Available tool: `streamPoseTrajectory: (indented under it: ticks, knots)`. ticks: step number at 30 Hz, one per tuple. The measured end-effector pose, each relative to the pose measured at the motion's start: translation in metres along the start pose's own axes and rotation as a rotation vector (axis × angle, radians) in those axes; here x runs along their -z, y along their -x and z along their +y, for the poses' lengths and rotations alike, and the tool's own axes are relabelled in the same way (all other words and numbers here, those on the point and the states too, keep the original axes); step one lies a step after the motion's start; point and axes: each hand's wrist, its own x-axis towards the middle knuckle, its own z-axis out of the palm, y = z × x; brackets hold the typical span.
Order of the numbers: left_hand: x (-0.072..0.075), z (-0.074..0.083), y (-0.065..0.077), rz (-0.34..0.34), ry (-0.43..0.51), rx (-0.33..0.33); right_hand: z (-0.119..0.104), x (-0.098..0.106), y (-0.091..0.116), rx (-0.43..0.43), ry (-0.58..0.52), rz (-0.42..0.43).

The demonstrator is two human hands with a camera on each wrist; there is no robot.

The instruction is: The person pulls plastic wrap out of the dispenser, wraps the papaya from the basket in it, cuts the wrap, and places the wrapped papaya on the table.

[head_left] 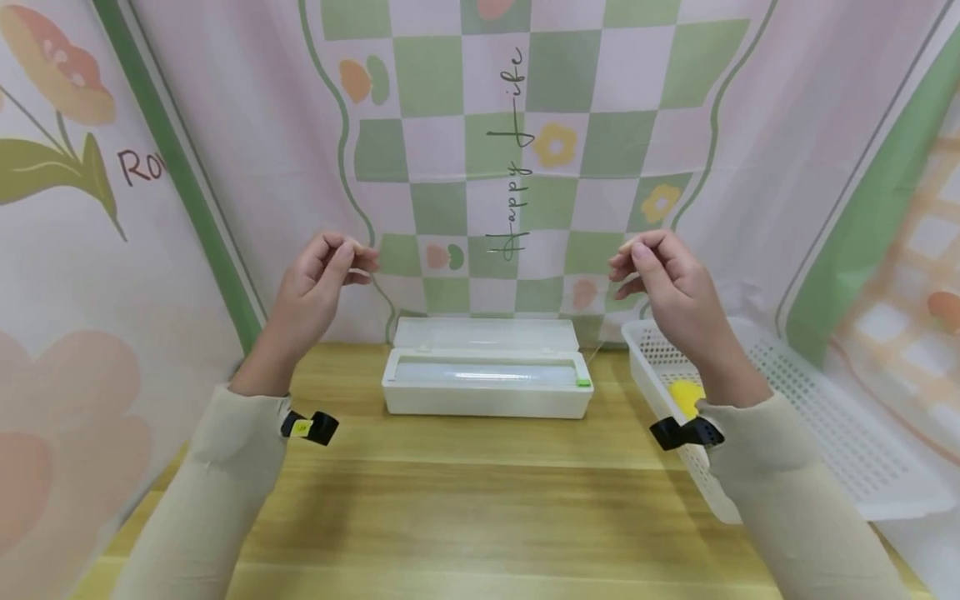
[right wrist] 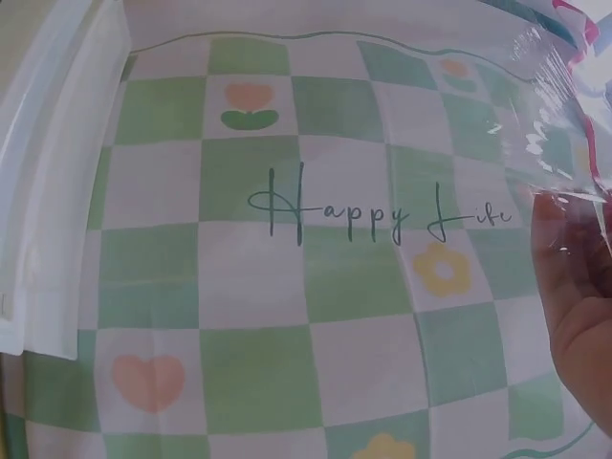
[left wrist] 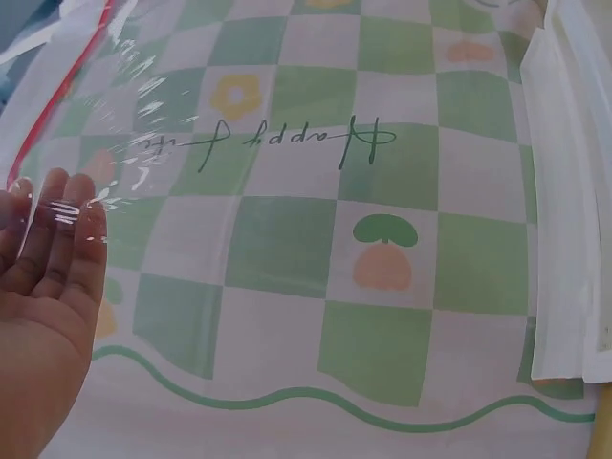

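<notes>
A sheet of clear cling film (left wrist: 143, 105) is stretched between my raised hands; in the head view it barely shows. My left hand (head_left: 311, 271) pinches one end between thumb and fingers, at the left above the table. At the right, level with it, my right hand (head_left: 678, 279) pinches the other end, and the film's shiny creases (right wrist: 540, 120) catch light in the right wrist view. Between and below the hands stands a white cling film box (head_left: 487, 402) with its lid (head_left: 487, 333) tilted back. Inside lies the film roll (head_left: 487, 373); a green piece (head_left: 583, 383) sits at the right front edge.
A white perforated basket (head_left: 892, 508) stands at the right, partly behind my right forearm. In it is a yellow object (head_left: 685, 397), mostly visible beside the arm. Beneath everything is a wood-grain table (head_left: 465, 508). A checkered cloth (head_left: 495, 150) hangs behind the box.
</notes>
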Motion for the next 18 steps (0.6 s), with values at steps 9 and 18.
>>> streamPoseTrajectory:
  ticks: [9, 18]
  knots:
    - [0.009, 0.009, 0.02, -0.1, 0.007, -0.035, -0.003, 0.01, 0.019, 0.044, -0.118, -0.066]
    - [0.019, 0.02, 0.04, -0.218, 0.056, -0.051, 0.0, 0.023, 0.038, 0.145, -0.214, -0.263]
